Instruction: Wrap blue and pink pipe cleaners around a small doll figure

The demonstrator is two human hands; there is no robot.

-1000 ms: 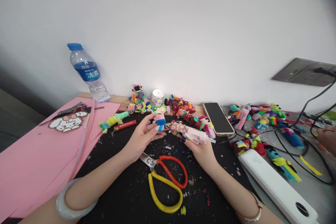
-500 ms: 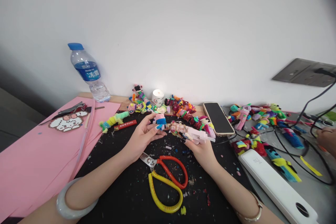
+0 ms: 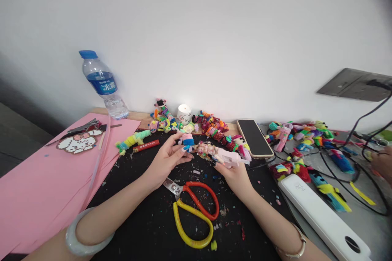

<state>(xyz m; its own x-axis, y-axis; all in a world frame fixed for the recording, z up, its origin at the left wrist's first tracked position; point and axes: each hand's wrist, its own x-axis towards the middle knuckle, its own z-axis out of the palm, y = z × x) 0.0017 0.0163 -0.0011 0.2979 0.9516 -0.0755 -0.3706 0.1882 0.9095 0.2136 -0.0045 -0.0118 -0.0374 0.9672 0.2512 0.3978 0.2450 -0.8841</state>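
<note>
Holding a small pink-and-blue figure [image 3: 187,141] in your left hand [image 3: 165,161], you have it pinched upright between thumb and fingertips, just above the black mat [image 3: 147,220] and a little behind the scissors [image 3: 192,208]. Your fingers are closed around its lower half, palm turned up and inward, wrist resting low near the mat.

Just to the right of the figure, almost touching it, sits the decorated front end of the pink glue gun [image 3: 225,155] that your right hand [image 3: 234,175] grips from below. The gun's long axis runs roughly left to right, its covered tip pointing at the figure and its rear end pointing toward the phone [image 3: 255,138]. Your right fingers are wrapped shut around the gun's body, forearm coming in from the lower right. The figure lies leftward of those fingers, so the left hand is the nearer one and already has it.

Behind the scissors, along the wall, lie a heap of fuzzy figures [image 3: 214,128] and a small white candle [image 3: 183,113]. Left of the scissors are a red lighter [image 3: 146,145], pink paper [image 3: 39,183] and a water bottle [image 3: 102,85]. To their right lie a white power bank [image 3: 324,216], cables and more fuzzy figures; another person's hand [image 3: 382,163] shows at the far right edge.
</note>
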